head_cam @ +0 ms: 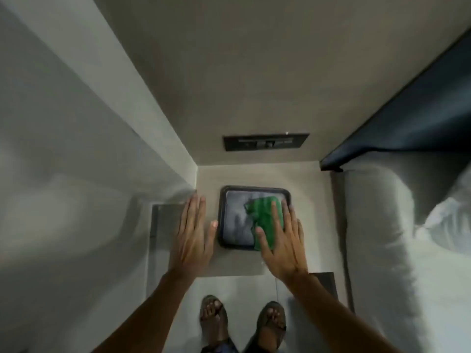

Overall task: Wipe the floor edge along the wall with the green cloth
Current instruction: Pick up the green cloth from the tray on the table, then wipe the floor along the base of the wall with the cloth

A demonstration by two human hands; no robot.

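A green cloth [263, 217] lies on the right part of a dark-rimmed tray [222, 215] that sits on a small beige bedside table [209, 179]. My right hand [283, 240] presses flat on the cloth, fingers spread, palm down over the tray's right edge. My left hand [191, 233] rests flat and open on the table top just left of the tray, thumb near the tray's rim. The floor [244, 296] shows below the table, pale and blurred, with my sandalled feet [242, 319] on it.
A beige wall with a dark switch panel [266, 142] rises behind the table. A pale wall [63, 149] runs along the left. On the right stands a bed with a dark headboard [407, 118] and light bedding [395, 238].
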